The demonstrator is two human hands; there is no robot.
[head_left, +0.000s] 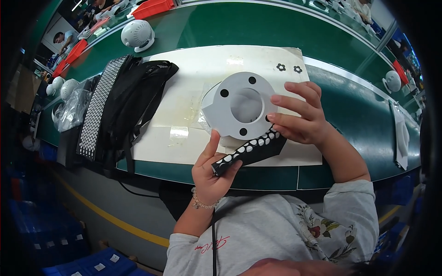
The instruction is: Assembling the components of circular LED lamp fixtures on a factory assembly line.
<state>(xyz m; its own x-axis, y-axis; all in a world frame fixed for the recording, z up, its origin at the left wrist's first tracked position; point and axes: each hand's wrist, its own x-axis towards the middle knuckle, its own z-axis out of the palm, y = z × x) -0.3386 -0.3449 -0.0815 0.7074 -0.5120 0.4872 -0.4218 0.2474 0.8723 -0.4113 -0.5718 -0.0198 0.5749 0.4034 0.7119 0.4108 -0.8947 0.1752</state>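
A pale grey ring-shaped base (pixel 222 110) with a round central opening lies on the white board, a white rounded body beneath it. Several black round pads (pixel 224 93) dot its face. My left hand (pixel 214 177) is closed on a folded black strip with white round spots (pixel 251 148), thumb along its end, index finger raised toward the base's lower rim. On the base's right side, my right hand (pixel 301 112) has its fingers spread. One fingertip touches the rim by a black pad there; lower fingers are close to the strip's far end, their contact partly hidden.
The white board (pixel 184 110) lies on a green table (pixel 221 27). Black bags (pixel 138 92), a dotted black sheet (pixel 101 106) and clear plastic (pixel 73 108) stand left. White round devices (pixel 138 34) sit farther back, near red bins (pixel 152 8). Two black flower-shaped marks (pixel 289 68) show on the board.
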